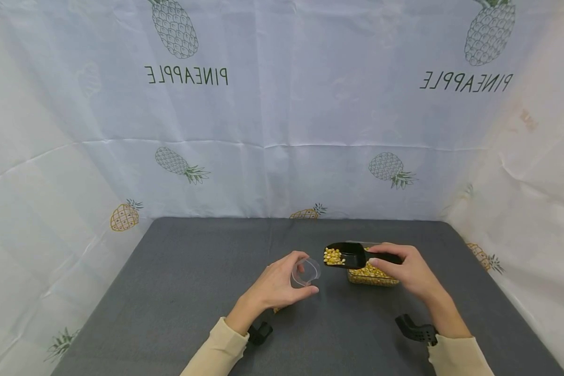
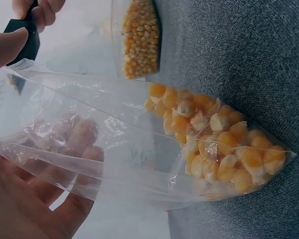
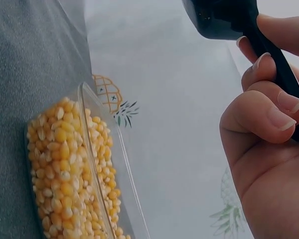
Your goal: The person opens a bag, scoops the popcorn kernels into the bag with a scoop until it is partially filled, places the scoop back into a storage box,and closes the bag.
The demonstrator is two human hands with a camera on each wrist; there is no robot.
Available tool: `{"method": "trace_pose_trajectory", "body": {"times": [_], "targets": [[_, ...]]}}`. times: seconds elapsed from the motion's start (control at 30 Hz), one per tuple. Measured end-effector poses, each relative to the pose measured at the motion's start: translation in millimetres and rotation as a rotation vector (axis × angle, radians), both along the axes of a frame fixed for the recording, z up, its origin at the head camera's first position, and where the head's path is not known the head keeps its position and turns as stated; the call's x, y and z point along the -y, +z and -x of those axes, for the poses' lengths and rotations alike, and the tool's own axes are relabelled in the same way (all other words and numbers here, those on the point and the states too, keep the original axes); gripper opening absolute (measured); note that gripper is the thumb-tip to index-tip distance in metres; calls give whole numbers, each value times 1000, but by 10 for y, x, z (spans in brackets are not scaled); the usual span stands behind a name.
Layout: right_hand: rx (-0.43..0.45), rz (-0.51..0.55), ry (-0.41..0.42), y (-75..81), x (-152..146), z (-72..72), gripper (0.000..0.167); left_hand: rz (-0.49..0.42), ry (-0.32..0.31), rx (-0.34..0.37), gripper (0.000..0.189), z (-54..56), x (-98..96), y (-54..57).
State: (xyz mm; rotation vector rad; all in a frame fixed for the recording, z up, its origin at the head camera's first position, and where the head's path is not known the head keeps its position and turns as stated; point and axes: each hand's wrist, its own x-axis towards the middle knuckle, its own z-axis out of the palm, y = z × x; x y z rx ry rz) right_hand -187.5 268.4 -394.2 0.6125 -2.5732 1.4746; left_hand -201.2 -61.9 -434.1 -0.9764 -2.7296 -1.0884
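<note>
My left hand (image 1: 278,284) holds a clear plastic bag (image 1: 306,272) by its open mouth, the thumb and fingers spread around the rim. Corn kernels (image 2: 224,144) fill the bag's bottom corner in the left wrist view. With my right hand (image 1: 406,269) I grip the handle of a black scoop (image 1: 355,254). Yellow kernels (image 1: 332,256) lie at the front of the scoop, which is roughly level, just right of the bag's mouth and apart from it. Below the scoop stands a clear rectangular container (image 3: 84,114) holding many more kernels (image 3: 60,164).
The dark grey tabletop (image 1: 207,261) stretches around both hands. A pale curtain (image 1: 282,104) printed with pineapples hangs behind it and at both sides. Black straps (image 1: 415,330) sit near both wrists.
</note>
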Motion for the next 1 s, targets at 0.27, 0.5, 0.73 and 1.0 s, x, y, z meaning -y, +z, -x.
{"method": "trace_pose_trajectory", "body": {"times": [0.27, 0.5, 0.73, 1.0], "targets": [[0, -11, 4, 2, 78, 2, 26, 5, -5, -5, 72, 6, -2, -9], [-9, 6, 41, -47, 132, 36, 25, 6, -14, -3, 69, 13, 1, -14], [-24, -37, 40, -95, 186, 54, 25, 5, -15, 9, 72, 15, 2, -13], [-35, -31, 76, -137, 245, 80, 23, 4, -16, -4, 69, 12, 2, -20]]}}
